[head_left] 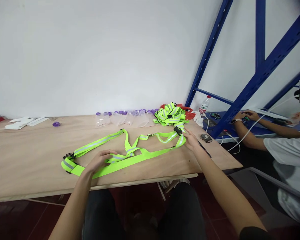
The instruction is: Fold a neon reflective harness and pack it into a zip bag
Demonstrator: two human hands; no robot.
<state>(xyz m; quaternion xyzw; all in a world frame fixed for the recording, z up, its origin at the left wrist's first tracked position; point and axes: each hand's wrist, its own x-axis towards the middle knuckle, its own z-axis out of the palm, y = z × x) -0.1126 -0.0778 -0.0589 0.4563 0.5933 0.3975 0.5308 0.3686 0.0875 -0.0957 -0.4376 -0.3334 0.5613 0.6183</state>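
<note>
A neon-yellow reflective strap harness (140, 156) lies spread over the wooden table. My left hand (100, 162) rests on its lower band left of the middle, fingers stretched out to the right over the straps. At the harness's right end, my right hand (190, 140) touches the strap beside a black buckle (178, 130), its fingers partly spread. More black buckle parts (68, 156) sit at the left end. Behind the right end lies a heap of similar neon straps (170, 114).
Clear plastic bags (136, 119) and purple rolls line the wall. White sheets (25, 122) and a purple roll (56, 124) lie left. A round tape measure (206, 138), a bottle (204, 104) and a blue metal frame (250, 88) stand right. Beyond it, a person's hands (245, 115) work.
</note>
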